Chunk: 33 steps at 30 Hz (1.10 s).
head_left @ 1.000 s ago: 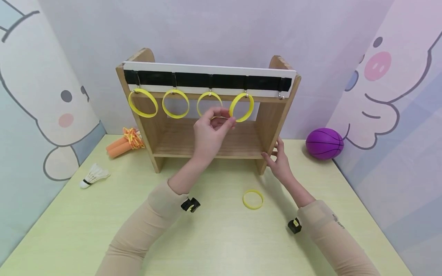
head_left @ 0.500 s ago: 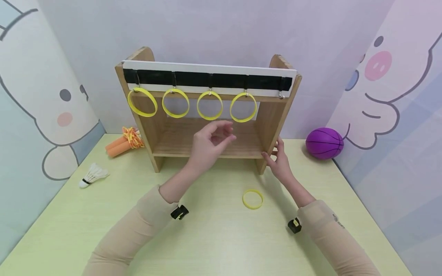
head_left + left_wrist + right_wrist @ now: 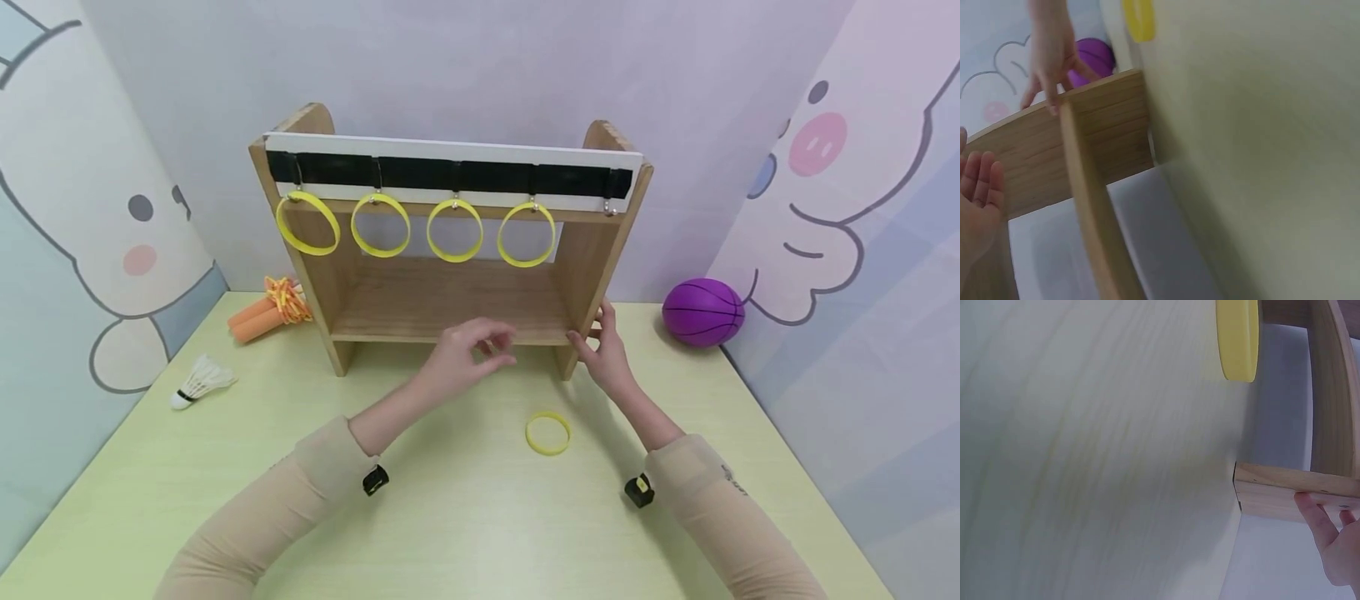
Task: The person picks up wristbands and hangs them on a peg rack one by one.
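My left hand (image 3: pixel 465 358) is in front of the wooden shelf (image 3: pixel 450 300), low near its bottom board, with loosely bent fingers and nothing in them. In the left wrist view its palm and fingers show at the left edge. My right hand (image 3: pixel 609 358) touches the shelf's right side panel, thumb at the front edge; the right wrist view shows its fingers on the outer face. Several yellow rings, the rightmost being a thin ring (image 3: pixel 527 264), hang from hooks along the black strip (image 3: pixel 495 177). Another yellow ring (image 3: pixel 547 452) lies flat on the table between both forearms.
A metal hook (image 3: pixel 610 210) shows at the strip's right end. On the table (image 3: pixel 465 533), a purple ball (image 3: pixel 702 312) sits at the right. Left of the shelf lie an orange-handled jump rope (image 3: pixel 262 317) and a shuttlecock (image 3: pixel 202 382).
My left hand has let go of the rightmost hanging ring and moved down to the shelf's bottom board. That ring now hangs by itself. My right hand stays on the side panel.
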Tool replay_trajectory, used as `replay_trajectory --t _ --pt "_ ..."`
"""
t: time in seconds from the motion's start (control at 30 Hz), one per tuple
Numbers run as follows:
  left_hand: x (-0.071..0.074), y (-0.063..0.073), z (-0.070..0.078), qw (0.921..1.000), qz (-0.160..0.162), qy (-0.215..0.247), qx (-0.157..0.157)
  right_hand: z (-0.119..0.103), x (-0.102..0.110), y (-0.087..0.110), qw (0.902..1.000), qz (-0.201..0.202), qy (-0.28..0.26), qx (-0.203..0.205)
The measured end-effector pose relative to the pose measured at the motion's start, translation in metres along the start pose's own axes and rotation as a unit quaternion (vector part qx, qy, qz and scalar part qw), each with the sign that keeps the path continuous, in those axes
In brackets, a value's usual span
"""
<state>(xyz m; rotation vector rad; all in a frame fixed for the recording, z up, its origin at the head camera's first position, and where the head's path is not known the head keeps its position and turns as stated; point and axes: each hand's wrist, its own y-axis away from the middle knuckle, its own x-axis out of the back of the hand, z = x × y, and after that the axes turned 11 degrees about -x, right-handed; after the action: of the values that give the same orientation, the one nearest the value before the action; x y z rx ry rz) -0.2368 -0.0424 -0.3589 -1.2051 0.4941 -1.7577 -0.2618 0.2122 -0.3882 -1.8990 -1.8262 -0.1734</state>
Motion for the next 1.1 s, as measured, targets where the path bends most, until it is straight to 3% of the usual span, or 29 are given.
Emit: replay_trajectory --t 0.17,0.37,0.7,0.97,1.1 --pt "-0.014 0.015 -0.010 0.9962 -0.084 -0.017 0.014 -0.001 0.000 0.000 1.0000 -0.002 0.001 -0.002" --pt "-0.029 0.028 -0.016 0.9870 -0.159 -0.007 0.019 -0.002 -0.001 0.000 1.0000 -0.005 0.002 -0.005" --pt "-0.046 0.037 -0.030 0.9509 -0.304 -0.025 0.050 -0.003 -0.001 0.000 0.9999 -0.008 0.008 -0.006" --pt "-0.057 0.043 -0.037 0.9225 -0.382 -0.011 0.052 -0.001 -0.001 0.000 1.0000 -0.005 0.003 -0.004" --pt "-0.061 0.044 -0.036 0.9149 -0.400 -0.009 0.052 0.000 -0.001 0.002 1.0000 -0.003 0.001 -0.007"
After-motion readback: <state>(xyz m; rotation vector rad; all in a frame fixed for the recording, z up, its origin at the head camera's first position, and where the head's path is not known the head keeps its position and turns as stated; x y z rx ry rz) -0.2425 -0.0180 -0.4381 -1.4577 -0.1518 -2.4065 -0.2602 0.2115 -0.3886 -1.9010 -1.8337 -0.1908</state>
